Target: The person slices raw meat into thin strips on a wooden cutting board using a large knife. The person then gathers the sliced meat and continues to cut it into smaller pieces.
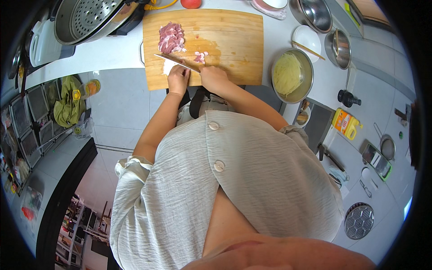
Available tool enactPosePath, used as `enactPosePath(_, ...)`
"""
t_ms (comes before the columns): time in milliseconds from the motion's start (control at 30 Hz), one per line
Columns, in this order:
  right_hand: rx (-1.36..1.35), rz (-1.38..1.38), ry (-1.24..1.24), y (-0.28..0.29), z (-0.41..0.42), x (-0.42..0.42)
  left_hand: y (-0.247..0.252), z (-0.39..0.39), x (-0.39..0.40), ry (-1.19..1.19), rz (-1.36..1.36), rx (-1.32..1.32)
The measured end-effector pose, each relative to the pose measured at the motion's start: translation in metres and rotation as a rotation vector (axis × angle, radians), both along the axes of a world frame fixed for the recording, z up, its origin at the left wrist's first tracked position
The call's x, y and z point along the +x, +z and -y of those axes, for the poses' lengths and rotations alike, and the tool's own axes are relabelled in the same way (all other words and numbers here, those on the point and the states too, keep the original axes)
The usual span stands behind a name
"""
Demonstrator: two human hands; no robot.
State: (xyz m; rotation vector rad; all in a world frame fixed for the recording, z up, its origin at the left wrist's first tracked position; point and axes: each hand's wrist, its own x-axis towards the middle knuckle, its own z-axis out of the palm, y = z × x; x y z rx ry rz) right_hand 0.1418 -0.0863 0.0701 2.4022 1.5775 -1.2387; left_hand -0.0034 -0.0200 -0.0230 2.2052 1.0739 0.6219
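A kitchen knife [177,62] lies across the front left of a wooden cutting board [236,44], its blade pointing to the upper left. My right hand [214,79] grips its handle, which the fingers mostly hide. Beside the blade, my left hand [178,79] holds down a pale, fatty-looking piece of meat [167,66] with curled fingers. Part of that piece is hidden under the blade and fingers. Beyond the knife sits a pile of sliced raw meat [171,37]. Small meat scraps [200,57] rest just right of the blade.
At the board's right stands a metal bowl of pale yellow shreds [287,74]. White plates with a chopstick [307,50] and metal bowls [312,15] are behind it. A large steamer pot [89,23] occupies the back left. A red round item [191,3] touches the far edge of view.
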Motion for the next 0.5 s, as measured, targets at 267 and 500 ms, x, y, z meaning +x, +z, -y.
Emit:
enactPosePath(267, -0.013, 0.037, -0.057, 0.0, 0.033, 0.018, 0.001, 0.003, -0.001, -0.016, 0.088, -0.03)
enactPosePath(500, -0.003, 0.058, -0.102, 0.014, 0.066, 0.029, 0.003, 0.005, -0.012, 0.088, 0.17, -0.228)
